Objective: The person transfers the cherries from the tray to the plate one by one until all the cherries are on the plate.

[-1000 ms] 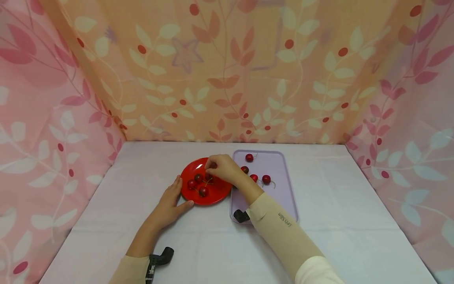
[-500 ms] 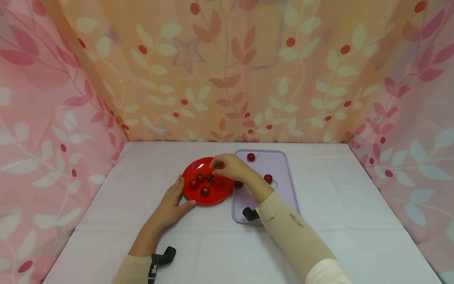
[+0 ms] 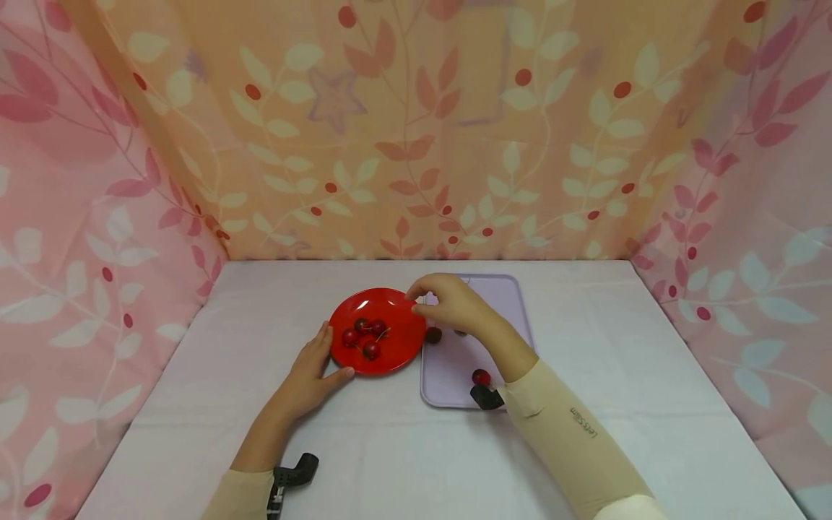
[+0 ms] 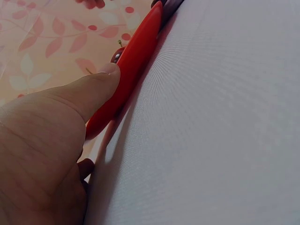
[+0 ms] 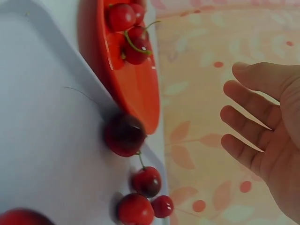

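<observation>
My left hand [image 3: 316, 379] rests at the left rim of a red plate [image 3: 406, 336], fingers straight along the edge and thumb at the front. The left wrist view has the thumb [image 4: 101, 86] against the plate's outer side. Several dark red cherries [image 3: 371, 350] with green stems lie grouped on the plate's left half. My right hand [image 3: 451, 303] is raised over the plate's right rim and the tray, fingers loosely bent. In the right wrist view that hand [image 5: 267, 122] holds nothing. It hides some of the tray's cherries in the head view.
A pale purple tray [image 3: 448, 390] stands against the plate's right side. Several cherries [image 5: 146, 182] lie on it, one dark cherry [image 3: 433, 334] at its left edge and another [image 3: 481, 377] by the right wrist's black camera mount [image 3: 486, 397]. Patterned cloth [image 3: 416, 144] walls the white table.
My right hand has let go of a cherry on the plate and moved right toward the tray, its fingers parting. The left hand keeps its place at the rim.
</observation>
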`<state>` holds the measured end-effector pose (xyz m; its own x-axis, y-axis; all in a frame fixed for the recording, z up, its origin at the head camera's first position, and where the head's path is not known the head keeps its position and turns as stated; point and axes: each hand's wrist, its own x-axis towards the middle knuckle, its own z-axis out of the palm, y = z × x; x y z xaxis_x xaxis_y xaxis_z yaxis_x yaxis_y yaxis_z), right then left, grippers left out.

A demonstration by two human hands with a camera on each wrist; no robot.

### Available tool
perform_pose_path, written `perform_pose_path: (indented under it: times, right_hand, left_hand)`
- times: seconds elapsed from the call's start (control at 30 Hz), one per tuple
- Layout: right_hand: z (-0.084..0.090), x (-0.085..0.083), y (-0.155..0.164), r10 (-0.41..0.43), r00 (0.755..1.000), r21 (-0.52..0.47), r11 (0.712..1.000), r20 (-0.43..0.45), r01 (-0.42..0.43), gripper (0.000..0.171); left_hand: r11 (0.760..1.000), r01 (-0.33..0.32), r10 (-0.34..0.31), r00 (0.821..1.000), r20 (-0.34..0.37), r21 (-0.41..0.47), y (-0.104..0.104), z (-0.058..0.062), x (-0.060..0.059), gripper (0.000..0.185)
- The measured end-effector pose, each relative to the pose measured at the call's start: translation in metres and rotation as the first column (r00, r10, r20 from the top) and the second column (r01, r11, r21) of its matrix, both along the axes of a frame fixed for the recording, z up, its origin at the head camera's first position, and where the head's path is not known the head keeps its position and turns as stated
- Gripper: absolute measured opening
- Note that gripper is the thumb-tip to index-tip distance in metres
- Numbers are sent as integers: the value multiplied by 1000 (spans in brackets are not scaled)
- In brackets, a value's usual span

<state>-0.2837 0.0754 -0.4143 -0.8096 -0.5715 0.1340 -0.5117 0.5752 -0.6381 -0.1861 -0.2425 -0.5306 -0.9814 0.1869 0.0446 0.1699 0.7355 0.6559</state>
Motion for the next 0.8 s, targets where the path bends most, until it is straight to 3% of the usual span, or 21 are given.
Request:
perform_pose_path:
  times: [0.4,0.8]
  right_hand:
    - [8,41,44,-68,981,-121,992,-179,47,19]
    - [-11,64,87,-220,951,-169,968,-216,186,24]
  left_hand:
    - [1000,12,-12,1000,-4,-7,-1,-1,0,102]
    - [1000,10,-10,1000,3,-19,-1,0,0,101]
